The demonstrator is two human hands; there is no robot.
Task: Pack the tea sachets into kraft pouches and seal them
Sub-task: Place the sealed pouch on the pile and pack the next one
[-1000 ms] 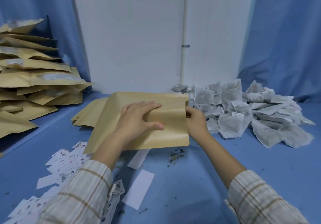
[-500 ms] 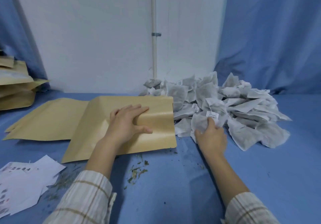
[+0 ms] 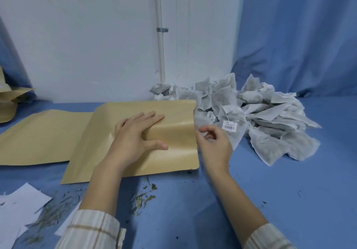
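A flat kraft pouch (image 3: 173, 152) lies on the blue cloth with its mouth edge facing right. My left hand (image 3: 135, 138) rests on top of it, fingers straight and thumb spread, and the paper bulges up between them. Just beside the pouch's right edge, my right hand (image 3: 214, 144) pinches a grey tea sachet (image 3: 236, 135) with a white barcode tag; the sachet trails back toward the pile of tea sachets (image 3: 270, 113). Whether the pouch mouth gapes open is hidden.
A second empty kraft pouch (image 3: 44, 136) lies flat to the left, partly under the first. Stacked kraft pouches (image 3: 7, 103) sit at the far left edge. White paper slips (image 3: 17, 210) and loose tea crumbs (image 3: 144, 196) lie near me. A white wall with a pipe (image 3: 160, 45) stands behind.
My right hand left the pouch edge, reached into the pile, took a tagged sachet and drew it back left to the pouch. My left hand's fingers flattened on the pouch.
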